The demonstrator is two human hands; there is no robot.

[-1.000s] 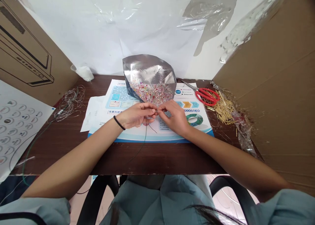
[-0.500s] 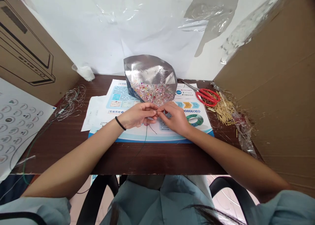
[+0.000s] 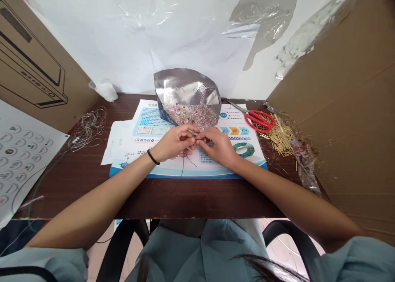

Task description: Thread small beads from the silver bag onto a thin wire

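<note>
Foil bag (image 3: pixel 187 91) w/ beads (image 3: pixel 189 115) inside sits on poster (image 3: pixel 197 171), back of table (image 3: pixel 197 199). L hand (image 3: pixel 174 144) & R hand (image 3: pixel 219 148) meet over poster, just before bag, wire (image 3: pixel 182 171) hanging down from them. R of poster: scissors (image 3: pixel 261 121), then pins (image 3: pixel 280 138), by cardboard (image 3: pixel 339 88); L of it: loose paper (image 3: pixel 115 142), coil (image 3: pixel 88 130), sticker sheet (image 3: pixel 21 158).

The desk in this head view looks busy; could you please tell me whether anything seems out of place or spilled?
Yes: brass pins lie in a loose heap on the desk at the right, beside red-handled scissors and crumpled clear plastic. They look odd because they point every way, uncontained, unlike the beads in the silver pouch.
</note>
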